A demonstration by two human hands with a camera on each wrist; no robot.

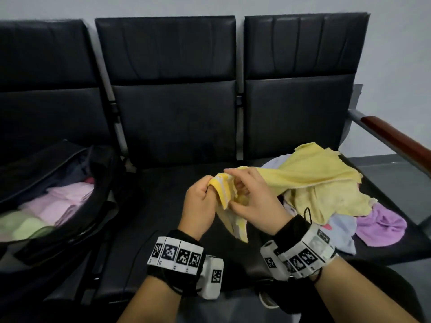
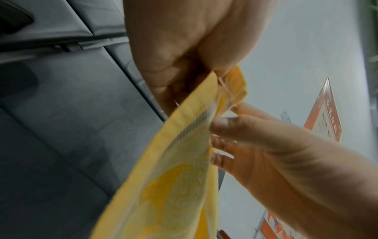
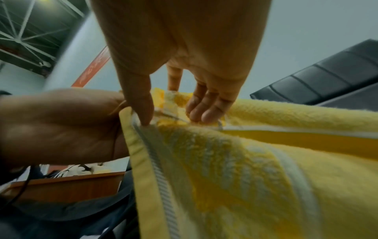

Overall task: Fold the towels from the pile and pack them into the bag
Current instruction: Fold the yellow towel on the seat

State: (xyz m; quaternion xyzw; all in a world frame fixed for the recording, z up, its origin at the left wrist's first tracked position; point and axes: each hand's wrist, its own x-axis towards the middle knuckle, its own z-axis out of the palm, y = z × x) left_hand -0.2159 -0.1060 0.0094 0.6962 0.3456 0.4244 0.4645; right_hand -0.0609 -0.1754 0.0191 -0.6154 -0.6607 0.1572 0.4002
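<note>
A yellow towel [image 1: 229, 199] with a white-striped hem hangs between my two hands above the middle seat. My left hand [image 1: 208, 186] grips its corner in a closed fist, seen close in the left wrist view [image 2: 184, 53]. My right hand [image 1: 240, 190] pinches the bunched cloth beside it, thumb [image 3: 141, 106] on the hem and fingertips [image 3: 206, 113] on the terry. The towel [image 3: 255, 161] trails right toward the pile [image 1: 326, 183]. The open black bag [image 1: 109, 173] lies on the left seat and holds folded pink towels [image 1: 65, 201] and green towels [image 1: 25, 224].
The pile on the right seat includes a pale yellow towel [image 1: 321, 169], a purple one [image 1: 382, 227] and a light blue one [image 1: 342, 231]. A wooden armrest [image 1: 396, 138] borders the right seat. Black seat backs [image 1: 168, 89] rise behind.
</note>
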